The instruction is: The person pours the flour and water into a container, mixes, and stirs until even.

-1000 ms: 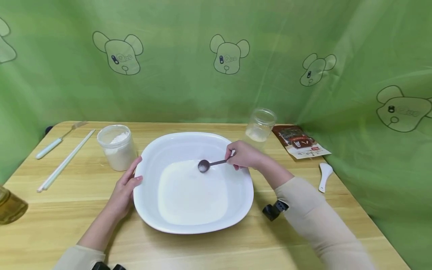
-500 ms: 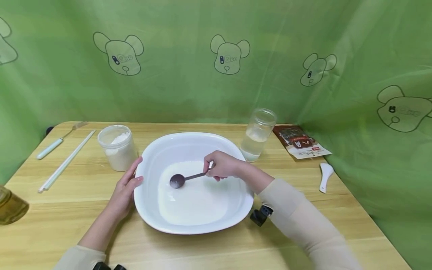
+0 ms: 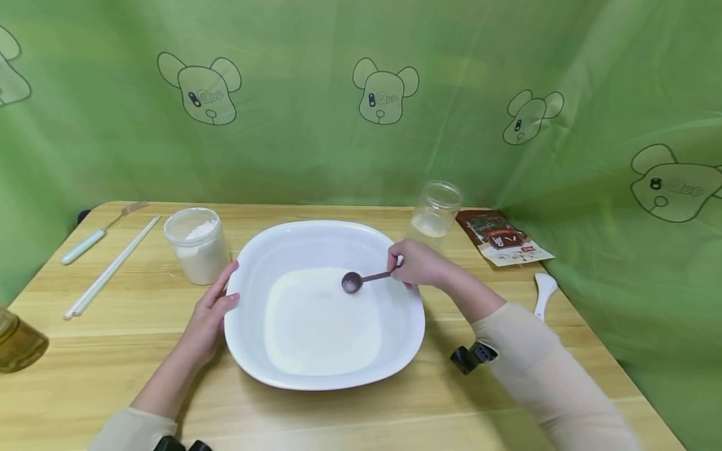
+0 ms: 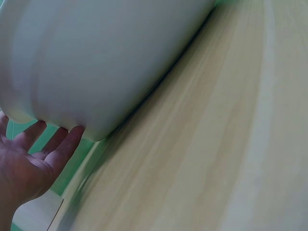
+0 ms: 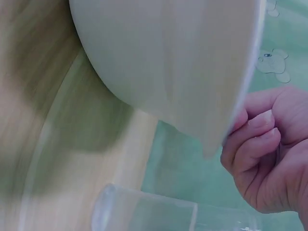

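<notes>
A large white basin (image 3: 324, 379) stands on the wooden table in the head view. My left hand (image 3: 209, 313) holds its left rim, thumb tip over the edge; in the left wrist view the fingers (image 4: 67, 144) touch its outer wall. Over the basin's right side my right hand (image 3: 420, 263) pinches the thin handle of a dark brown measuring spoon (image 3: 352, 282). The spoon's bowl hangs above the bright white inside; whether powder coats the bottom I cannot tell. In the right wrist view, curled fingers (image 5: 255, 144) show beside the basin's rim, and the spoon is hidden.
An open jar of white powder (image 3: 200, 250) stands left of the basin. Behind the right hand is a clear jar of liquid (image 3: 437, 207). Chopsticks (image 3: 113, 268), a fork (image 3: 84, 245), an amber glass (image 3: 19, 344), a brown packet (image 3: 502, 238) and a white spoon (image 3: 544, 288) lie around.
The right hand swept the spoon left and toward me across the basin, then back right and away, close to where it was a second ago. The left hand and basin stayed still.
</notes>
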Demonstrator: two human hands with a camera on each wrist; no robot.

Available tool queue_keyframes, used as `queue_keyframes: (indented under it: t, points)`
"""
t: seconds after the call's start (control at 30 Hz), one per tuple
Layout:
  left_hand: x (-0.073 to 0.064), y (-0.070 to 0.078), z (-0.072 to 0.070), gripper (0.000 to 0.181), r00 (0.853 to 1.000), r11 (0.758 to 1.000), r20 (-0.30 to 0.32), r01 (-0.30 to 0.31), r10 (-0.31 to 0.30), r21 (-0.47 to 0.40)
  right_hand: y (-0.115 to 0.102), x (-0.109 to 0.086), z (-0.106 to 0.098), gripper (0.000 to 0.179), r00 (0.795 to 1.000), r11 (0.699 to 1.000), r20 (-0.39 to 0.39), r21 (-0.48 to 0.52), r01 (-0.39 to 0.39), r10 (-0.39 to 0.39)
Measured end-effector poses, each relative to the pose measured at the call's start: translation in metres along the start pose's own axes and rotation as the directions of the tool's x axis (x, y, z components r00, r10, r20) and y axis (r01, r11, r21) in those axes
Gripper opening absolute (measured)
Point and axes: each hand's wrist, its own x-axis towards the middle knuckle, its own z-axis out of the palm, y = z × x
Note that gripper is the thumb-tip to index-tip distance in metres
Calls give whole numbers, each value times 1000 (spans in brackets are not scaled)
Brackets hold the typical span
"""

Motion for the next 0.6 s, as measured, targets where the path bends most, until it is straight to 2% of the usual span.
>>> queue_keyframes:
  t: [0.2, 0.33, 0.47, 0.6]
  points:
    - [0, 0, 1, 52, 1000, 1000, 5, -1, 1, -4, -6, 25, 13, 4, 1000, 998, -19, 67, -9, 10]
    - [0, 0, 1, 52, 1000, 1000, 3, -3, 3, -5, -16, 38, 28, 4, 1000, 987, 25, 159, -13, 10]
    - [1, -1, 0, 52, 1000, 1000, 7, -10, 10, -7, -25, 37, 36, 4, 996, 977, 92, 211, -23, 4]
    - [1, -1, -1, 52, 1000, 1000, 8, -10, 10, -3, -27, 28, 31, 7, 992, 988, 128, 154, -9, -11]
